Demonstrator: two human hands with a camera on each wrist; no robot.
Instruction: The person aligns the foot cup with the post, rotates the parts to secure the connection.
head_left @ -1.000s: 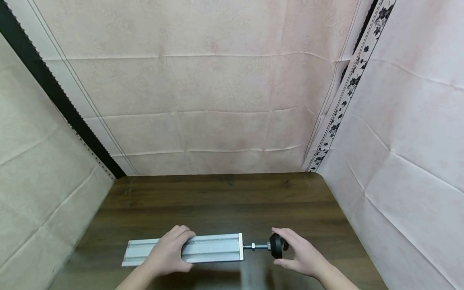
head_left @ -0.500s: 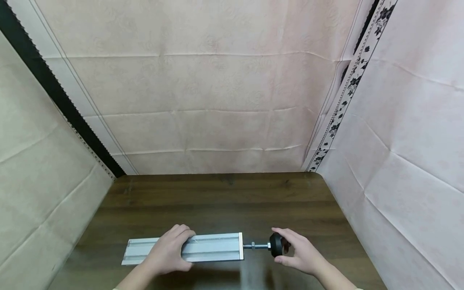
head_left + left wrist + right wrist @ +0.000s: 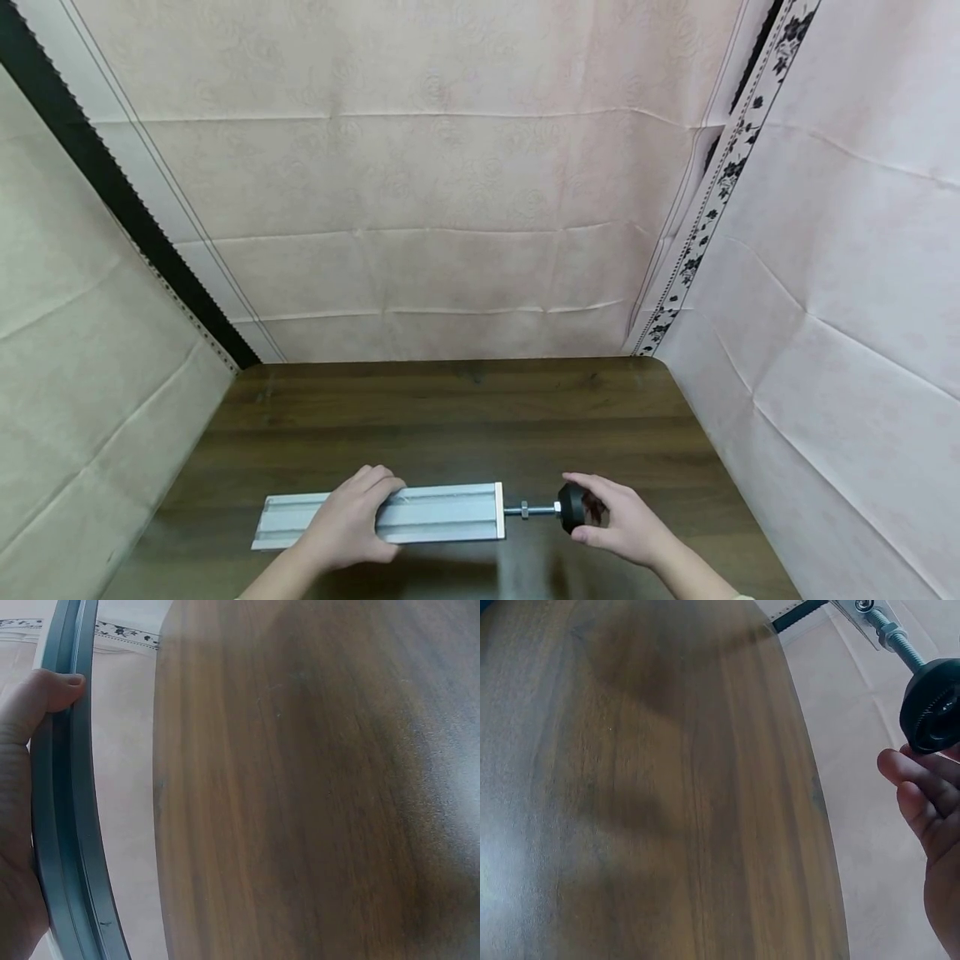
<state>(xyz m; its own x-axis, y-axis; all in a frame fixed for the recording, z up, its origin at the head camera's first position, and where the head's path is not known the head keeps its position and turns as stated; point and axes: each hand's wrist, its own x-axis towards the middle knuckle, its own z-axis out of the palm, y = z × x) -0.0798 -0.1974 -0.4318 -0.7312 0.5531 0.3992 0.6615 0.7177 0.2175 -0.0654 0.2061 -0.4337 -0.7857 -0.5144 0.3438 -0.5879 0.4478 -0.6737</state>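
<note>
My left hand (image 3: pixel 348 518) grips a silvery aluminium profile (image 3: pixel 442 512) across its width, thumb on the near edge and fingers over the far one. Grooves run along the profile in the left wrist view, where the thumb (image 3: pixel 64 690) presses on it. From the light end plate (image 3: pixel 499 511) at its right end sticks a threaded rod (image 3: pixel 540 510) bearing a hex nut (image 3: pixel 524 510). On the rod's tip sits a round black levelling foot (image 3: pixel 572 507). My right hand (image 3: pixel 626 521) holds the foot by its rim between thumb and fingers. The foot's hollow underside (image 3: pixel 937 724) faces the right palm.
The profile is held above a dark brown wooden table (image 3: pixel 450 417). Pale patterned cloth (image 3: pixel 420 208) hangs behind the table, with more cloth on the left (image 3: pixel 97 400) and right (image 3: pixel 847 333) sides.
The right thumb has shifted slightly up and inward along the foot's rim, and the nut on the rod looks turned. The left hand and profile stay almost still.
</note>
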